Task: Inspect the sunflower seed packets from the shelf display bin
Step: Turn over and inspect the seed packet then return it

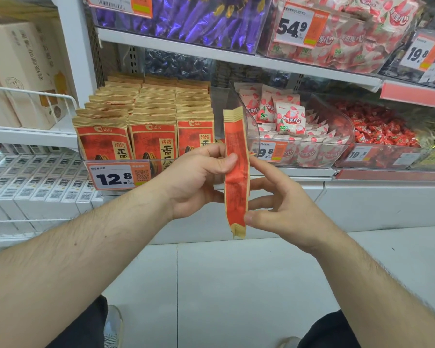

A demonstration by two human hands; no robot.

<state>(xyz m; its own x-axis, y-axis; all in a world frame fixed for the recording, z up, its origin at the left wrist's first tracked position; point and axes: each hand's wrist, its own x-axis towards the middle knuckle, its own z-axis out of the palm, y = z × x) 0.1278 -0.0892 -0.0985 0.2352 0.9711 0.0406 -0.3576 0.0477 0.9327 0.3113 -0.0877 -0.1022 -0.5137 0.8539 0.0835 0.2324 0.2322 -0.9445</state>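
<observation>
One red and tan sunflower seed packet (236,177) stands upright and edge-on in front of the shelf, held between both hands. My left hand (199,179) grips its upper half, thumb across the near face. My right hand (281,209) pinches its lower end with the thumb, fingers spread behind it. Rows of the same packets (146,121) stand upright in a clear display bin (116,163) on the shelf, just behind and left of my left hand.
A 12.8 price tag (113,177) hangs on the bin front. To the right sit clear bins of white and red candy packs (294,136) and red sweets (377,126). Purple sweets (186,18) fill the shelf above. White boxes (30,182) line the lower left. Pale floor tiles (211,285) lie below.
</observation>
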